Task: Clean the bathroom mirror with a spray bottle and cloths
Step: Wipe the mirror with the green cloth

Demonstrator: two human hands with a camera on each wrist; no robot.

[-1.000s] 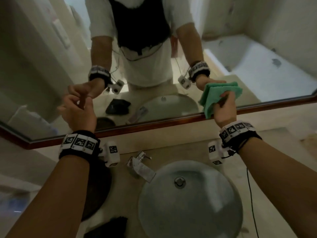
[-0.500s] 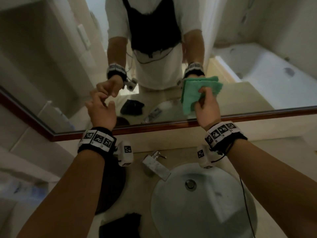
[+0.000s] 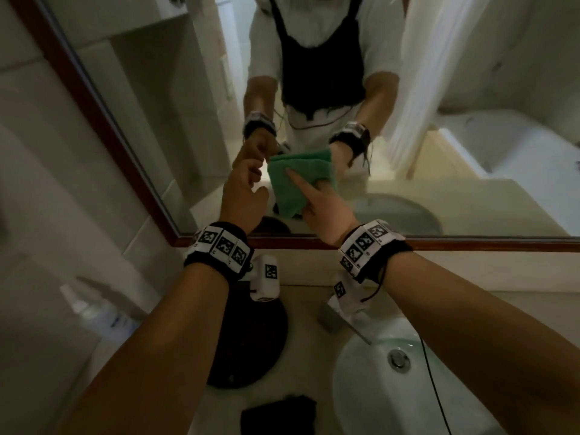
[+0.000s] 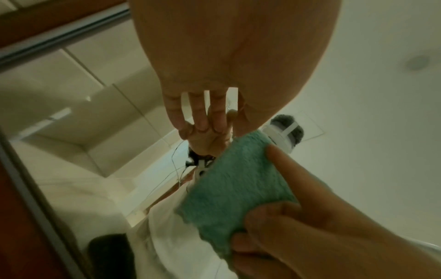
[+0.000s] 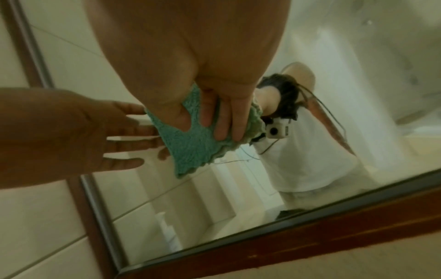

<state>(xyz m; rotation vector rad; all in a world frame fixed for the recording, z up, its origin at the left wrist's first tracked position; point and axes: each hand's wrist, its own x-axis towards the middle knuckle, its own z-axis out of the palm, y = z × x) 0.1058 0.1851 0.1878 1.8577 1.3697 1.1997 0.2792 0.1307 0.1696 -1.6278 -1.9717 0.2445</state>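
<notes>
The right hand presses a folded green cloth flat against the mirror, index finger stretched straight up over the fabric while the other fingers curl round its lower edge and pinch it. In the right wrist view the fingers sink into the pile, so the grip looks firm. The cloth's long axis runs up and down the glass, leaning slightly left at the top.

The left hand sits just beside the cloth on its left, the nearer hand to the mirror's corner. It holds nothing. From the wrist views its fingers reach nearly straight toward the glass; whether the tips actually touch the glass or the cloth edge I can't quite tell, as the reflection muddles it.

The coming wipe turns on this: unwiped glass lies mostly to the right and above, with the dark reddish wooden frame close by on the left and below, so I'd guess the stroke has little room leftward.

The cloth is a nubbly terry, soft and thick with a scalloped hem; the glass is hard and slick. On the pale stone desk below stand a round white basin, a dark round tray and, off to the left and blurred, what seems to be the spray bottle.
</notes>
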